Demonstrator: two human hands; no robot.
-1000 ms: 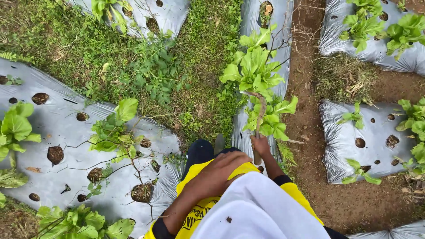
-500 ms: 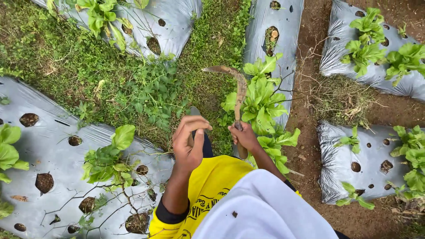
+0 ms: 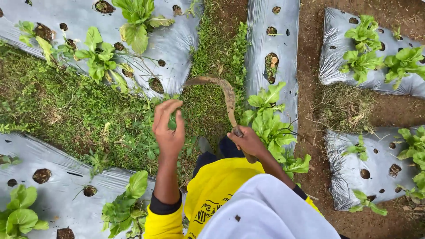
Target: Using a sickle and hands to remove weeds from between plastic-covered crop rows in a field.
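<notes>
Right hand is closed tight around the handle of a sickle, whose curved, soil-crusted blade rises ahead of the knuckles and hooks over to the left, its tip ending above and just right of the left hand. Left hand is raised and half-curled, fingers drawn together toward the thumb; whether it pinches a few weed stems or nothing at all cannot be told against the green behind it. Ground beyond the left hand is a weedy strip running between 2 sheets of silver plastic mulch, each punched with planting holes. Leafy lettuce plants stand just to the right of the right hand, touching or nearly touching the wrist; another lettuce sits below the left forearm. Hazards noted: the blade tip is near the left fingers, so a pull toward the body with the left hand in that line could cut them. A swing drifting right could slice the lettuce leaves at the wrist. A low stroke to either side could tear the mulch sheet. The person's dark footwear lies between the hands, directly under the blade's return path; a follow-through could reach it.
</notes>
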